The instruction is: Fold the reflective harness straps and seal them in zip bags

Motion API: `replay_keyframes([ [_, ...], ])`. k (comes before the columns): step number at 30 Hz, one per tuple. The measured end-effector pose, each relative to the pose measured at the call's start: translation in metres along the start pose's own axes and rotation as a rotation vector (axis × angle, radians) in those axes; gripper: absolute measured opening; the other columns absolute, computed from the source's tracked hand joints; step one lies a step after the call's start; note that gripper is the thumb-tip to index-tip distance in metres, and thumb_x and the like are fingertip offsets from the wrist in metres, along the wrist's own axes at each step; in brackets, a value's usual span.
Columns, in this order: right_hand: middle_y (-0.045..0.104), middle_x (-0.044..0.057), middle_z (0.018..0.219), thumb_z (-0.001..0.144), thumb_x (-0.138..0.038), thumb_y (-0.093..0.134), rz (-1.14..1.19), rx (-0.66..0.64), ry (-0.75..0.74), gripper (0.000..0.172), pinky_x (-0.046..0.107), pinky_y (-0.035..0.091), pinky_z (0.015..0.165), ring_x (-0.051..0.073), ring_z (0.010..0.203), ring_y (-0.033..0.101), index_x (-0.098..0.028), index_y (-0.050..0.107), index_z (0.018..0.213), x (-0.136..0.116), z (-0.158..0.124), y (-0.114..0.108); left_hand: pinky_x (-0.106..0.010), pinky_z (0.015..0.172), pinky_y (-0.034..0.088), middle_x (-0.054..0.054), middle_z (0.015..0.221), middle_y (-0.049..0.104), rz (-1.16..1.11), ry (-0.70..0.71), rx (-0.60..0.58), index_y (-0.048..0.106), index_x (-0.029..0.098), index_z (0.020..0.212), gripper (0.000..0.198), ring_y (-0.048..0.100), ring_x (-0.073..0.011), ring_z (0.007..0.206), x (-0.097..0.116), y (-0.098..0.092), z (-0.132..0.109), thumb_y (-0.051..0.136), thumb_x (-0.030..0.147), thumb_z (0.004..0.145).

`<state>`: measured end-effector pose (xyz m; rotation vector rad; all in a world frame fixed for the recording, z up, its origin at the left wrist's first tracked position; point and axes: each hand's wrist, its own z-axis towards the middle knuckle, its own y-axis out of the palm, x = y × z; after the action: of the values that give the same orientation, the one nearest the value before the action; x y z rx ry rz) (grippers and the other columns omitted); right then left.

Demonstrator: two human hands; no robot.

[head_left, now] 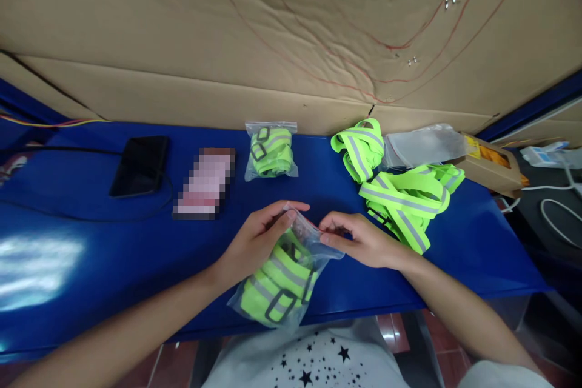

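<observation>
A clear zip bag (pixel 324 250) leans over the table's front edge, with a folded neon-yellow reflective strap (pixel 282 273) and its black buckles inside. My left hand (pixel 264 233) pinches the bag's mouth at its left end, thumb against the plastic. At the other end of the zip, my right hand (pixel 357 236) grips the rim between thumb and bent fingers. Between the two hands the mouth looks partly parted. Beyond them lies another zip bag (pixel 293 170) holding a similar strap. To the right are a rolled reflective strap (pixel 364 142) and a loose heap of straps (pixel 409 200).
On the blue table (pixel 136 267) lie a black phone (pixel 140 167) with a cable and a pixelated flat object (pixel 207 182). Empty plastic bags (pixel 422 144) rest beside a cardboard box (pixel 493 163) at right. A cardboard panel (pixel 182 30) rises behind.
</observation>
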<state>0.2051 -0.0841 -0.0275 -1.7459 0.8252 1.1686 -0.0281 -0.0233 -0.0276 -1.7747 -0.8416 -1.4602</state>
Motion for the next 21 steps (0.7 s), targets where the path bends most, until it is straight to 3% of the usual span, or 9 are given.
replay_keyframes([
  [3, 0.063, -0.002, 0.076, 0.092, -0.046, 0.07, 0.036, -0.003, 0.059, 0.03, 0.024, 0.041, 0.063, 0.01, 0.068, 0.054, -0.017, 0.067, 0.096, 0.004, 0.002, -0.005, -0.024, 0.073, 0.05, -0.001, 0.088, 0.075, -0.052, -0.03, 0.013, 0.075, 0.021, 0.109, 0.031, 0.065, -0.0154, 0.078, 0.001, 0.0, 0.001, 0.065, 0.046, 0.094],
  [8, 0.064, -0.001, 0.074, 0.09, -0.045, 0.071, 0.032, 0.008, 0.064, 0.029, 0.024, 0.041, 0.061, 0.01, 0.066, 0.054, -0.016, 0.069, 0.09, 0.004, 0.001, -0.007, -0.025, 0.071, 0.052, -0.003, 0.082, 0.076, -0.063, -0.123, -0.112, 0.075, 0.018, 0.093, 0.027, 0.068, -0.0175, 0.076, 0.0, -0.001, 0.001, 0.071, 0.044, 0.089],
  [16, 0.062, -0.001, 0.075, 0.099, -0.041, 0.059, -0.119, 0.007, -0.03, 0.027, 0.022, 0.039, 0.058, 0.009, 0.065, 0.049, -0.016, 0.068, 0.093, -0.001, -0.001, 0.003, -0.025, 0.069, 0.05, -0.002, 0.076, 0.073, -0.05, -0.067, -0.047, 0.073, 0.017, 0.086, 0.029, 0.066, -0.0167, 0.073, -0.008, 0.003, 0.001, 0.069, 0.045, 0.09],
  [21, 0.067, 0.0, 0.078, 0.093, -0.038, 0.067, -0.076, 0.023, -0.027, 0.021, 0.024, 0.043, 0.063, 0.011, 0.069, 0.057, -0.017, 0.067, 0.092, -0.004, 0.003, 0.01, -0.025, 0.072, 0.048, -0.001, 0.08, 0.074, 0.04, -0.029, -0.115, 0.074, 0.018, 0.086, 0.023, 0.065, -0.0161, 0.076, -0.01, 0.003, 0.003, 0.068, 0.04, 0.091],
])
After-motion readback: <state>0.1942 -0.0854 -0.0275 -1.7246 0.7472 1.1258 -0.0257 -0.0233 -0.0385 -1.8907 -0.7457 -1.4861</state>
